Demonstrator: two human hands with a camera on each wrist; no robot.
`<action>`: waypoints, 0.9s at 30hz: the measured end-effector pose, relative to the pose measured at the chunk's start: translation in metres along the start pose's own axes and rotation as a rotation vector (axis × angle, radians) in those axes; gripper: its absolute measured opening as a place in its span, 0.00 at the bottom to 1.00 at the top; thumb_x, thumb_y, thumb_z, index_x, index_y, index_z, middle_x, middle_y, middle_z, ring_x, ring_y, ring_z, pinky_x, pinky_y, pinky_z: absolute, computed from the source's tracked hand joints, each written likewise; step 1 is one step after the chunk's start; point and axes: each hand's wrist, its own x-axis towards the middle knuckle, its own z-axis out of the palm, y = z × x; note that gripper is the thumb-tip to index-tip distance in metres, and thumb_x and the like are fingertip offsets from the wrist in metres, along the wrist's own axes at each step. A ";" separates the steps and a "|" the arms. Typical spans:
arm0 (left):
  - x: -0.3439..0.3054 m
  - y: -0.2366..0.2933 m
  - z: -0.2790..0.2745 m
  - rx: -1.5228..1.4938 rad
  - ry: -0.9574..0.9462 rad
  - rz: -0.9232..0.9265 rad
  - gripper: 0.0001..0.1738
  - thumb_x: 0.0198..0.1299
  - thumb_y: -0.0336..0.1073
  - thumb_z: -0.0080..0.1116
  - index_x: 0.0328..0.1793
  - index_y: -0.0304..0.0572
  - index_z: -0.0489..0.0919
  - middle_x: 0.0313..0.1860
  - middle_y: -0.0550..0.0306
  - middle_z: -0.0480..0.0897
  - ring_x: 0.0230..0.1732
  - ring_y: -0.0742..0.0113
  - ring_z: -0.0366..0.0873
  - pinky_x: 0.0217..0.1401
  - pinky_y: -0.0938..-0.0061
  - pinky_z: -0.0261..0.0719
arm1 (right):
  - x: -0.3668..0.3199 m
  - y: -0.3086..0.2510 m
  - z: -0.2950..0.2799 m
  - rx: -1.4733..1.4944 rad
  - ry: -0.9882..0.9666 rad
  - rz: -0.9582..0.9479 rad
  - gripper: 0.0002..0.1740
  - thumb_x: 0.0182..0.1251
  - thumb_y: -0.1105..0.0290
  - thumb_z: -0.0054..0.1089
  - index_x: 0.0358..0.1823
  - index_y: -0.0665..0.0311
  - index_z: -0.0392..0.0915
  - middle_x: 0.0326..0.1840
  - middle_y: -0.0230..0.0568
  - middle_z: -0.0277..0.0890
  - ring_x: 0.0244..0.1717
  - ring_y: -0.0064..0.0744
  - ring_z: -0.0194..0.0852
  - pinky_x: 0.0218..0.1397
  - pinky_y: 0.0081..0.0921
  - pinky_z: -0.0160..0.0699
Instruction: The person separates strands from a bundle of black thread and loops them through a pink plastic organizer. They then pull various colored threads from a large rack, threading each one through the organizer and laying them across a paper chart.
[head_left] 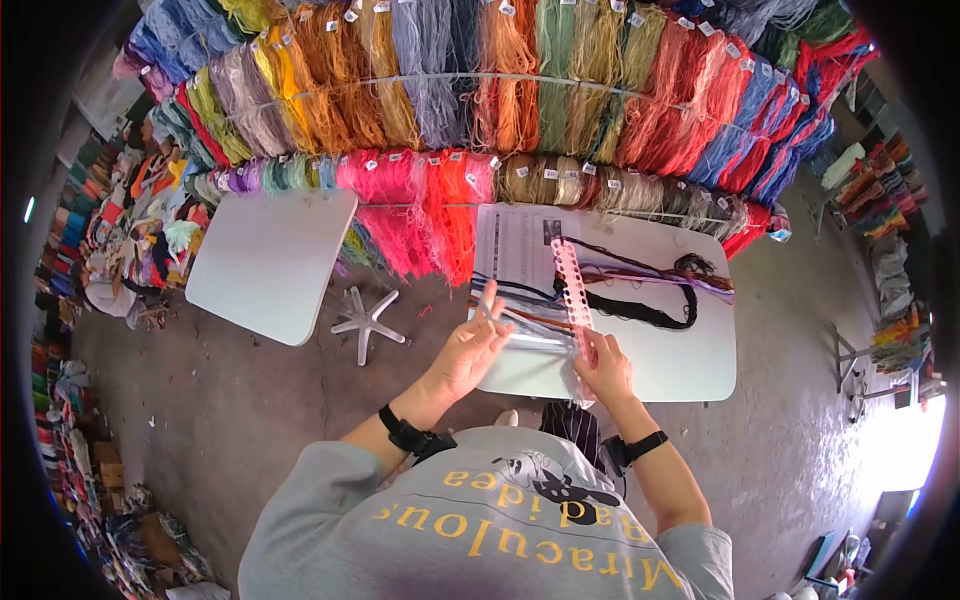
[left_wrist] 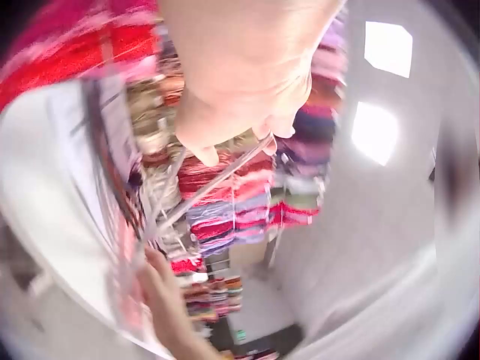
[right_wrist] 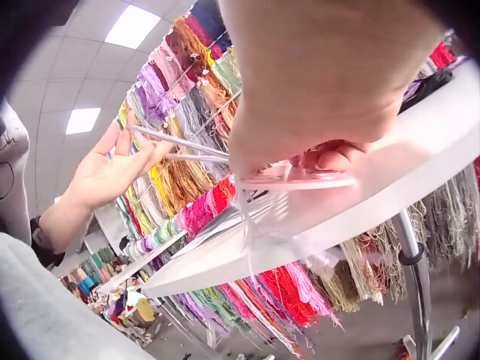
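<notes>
A pink strip with holes (head_left: 572,285) lies across the white table, and my right hand (head_left: 606,368) grips its near end. Pale thread (right_wrist: 180,143) stretches from the strip to my left hand (right_wrist: 112,171), looped round its fingers. In the head view my left hand (head_left: 470,352) is raised left of the strip. Dark and brown threads (head_left: 530,312) run from the strip's left side, and a black skein (head_left: 640,308) lies to its right. In the left wrist view the pale strands (left_wrist: 214,182) meet the fingertips of my left hand (left_wrist: 240,90).
A printed sheet (head_left: 515,245) lies on the white table (head_left: 700,375). Rows of coloured thread bundles (head_left: 420,80) hang behind it. A second white table (head_left: 270,260) and a stool base (head_left: 366,325) stand to the left.
</notes>
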 end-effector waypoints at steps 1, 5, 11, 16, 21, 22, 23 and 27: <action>-0.004 0.008 -0.005 0.351 -0.061 0.158 0.10 0.59 0.34 0.62 0.45 0.38 0.83 0.81 0.54 0.31 0.79 0.59 0.41 0.76 0.57 0.49 | 0.000 0.000 0.001 0.000 0.000 0.000 0.30 0.52 0.54 0.61 0.58 0.52 0.71 0.40 0.43 0.71 0.38 0.48 0.77 0.41 0.41 0.77; -0.012 0.038 -0.006 0.101 0.019 0.158 0.16 0.63 0.40 0.57 0.55 0.46 0.80 0.81 0.55 0.40 0.80 0.59 0.37 0.77 0.58 0.50 | -0.002 0.001 0.007 -0.093 0.010 -0.012 0.31 0.53 0.52 0.62 0.59 0.52 0.71 0.42 0.43 0.70 0.39 0.47 0.77 0.41 0.41 0.78; -0.024 0.093 -0.076 0.790 0.371 0.462 0.10 0.63 0.33 0.56 0.32 0.37 0.83 0.80 0.55 0.46 0.78 0.55 0.43 0.74 0.59 0.49 | 0.000 -0.002 0.005 -0.133 -0.021 -0.032 0.32 0.53 0.51 0.62 0.60 0.51 0.70 0.43 0.44 0.69 0.40 0.49 0.77 0.41 0.44 0.77; -0.014 0.060 -0.152 0.704 0.686 0.122 0.12 0.61 0.41 0.60 0.32 0.41 0.84 0.40 0.58 0.81 0.39 0.71 0.74 0.40 0.77 0.68 | -0.001 -0.007 0.000 -0.171 -0.075 -0.048 0.32 0.53 0.52 0.60 0.61 0.52 0.67 0.43 0.46 0.68 0.40 0.52 0.76 0.41 0.46 0.76; -0.039 0.033 -0.209 0.831 0.887 -0.225 0.23 0.63 0.56 0.52 0.39 0.44 0.83 0.31 0.62 0.82 0.26 0.73 0.77 0.23 0.77 0.66 | -0.001 -0.006 0.000 -0.211 -0.080 -0.027 0.32 0.54 0.52 0.58 0.60 0.53 0.67 0.45 0.48 0.67 0.45 0.55 0.74 0.42 0.49 0.75; -0.042 0.040 -0.202 0.920 0.877 -0.309 0.23 0.64 0.56 0.51 0.42 0.43 0.83 0.34 0.62 0.83 0.30 0.73 0.78 0.24 0.77 0.68 | -0.001 -0.005 0.000 -0.203 -0.077 -0.029 0.32 0.54 0.52 0.58 0.61 0.53 0.67 0.45 0.49 0.67 0.45 0.55 0.73 0.42 0.49 0.75; -0.046 0.046 -0.195 1.006 0.860 -0.404 0.24 0.64 0.56 0.50 0.45 0.43 0.82 0.38 0.61 0.83 0.33 0.72 0.80 0.25 0.77 0.70 | 0.000 -0.004 0.001 -0.194 -0.084 -0.063 0.32 0.54 0.52 0.58 0.61 0.53 0.67 0.45 0.49 0.67 0.45 0.55 0.73 0.42 0.49 0.75; -0.054 0.091 -0.180 1.105 0.690 -0.340 0.23 0.65 0.54 0.50 0.50 0.43 0.80 0.45 0.60 0.83 0.38 0.69 0.82 0.33 0.73 0.75 | -0.001 -0.007 0.000 -0.174 -0.075 -0.065 0.34 0.53 0.52 0.60 0.61 0.55 0.67 0.46 0.48 0.66 0.45 0.54 0.73 0.43 0.48 0.74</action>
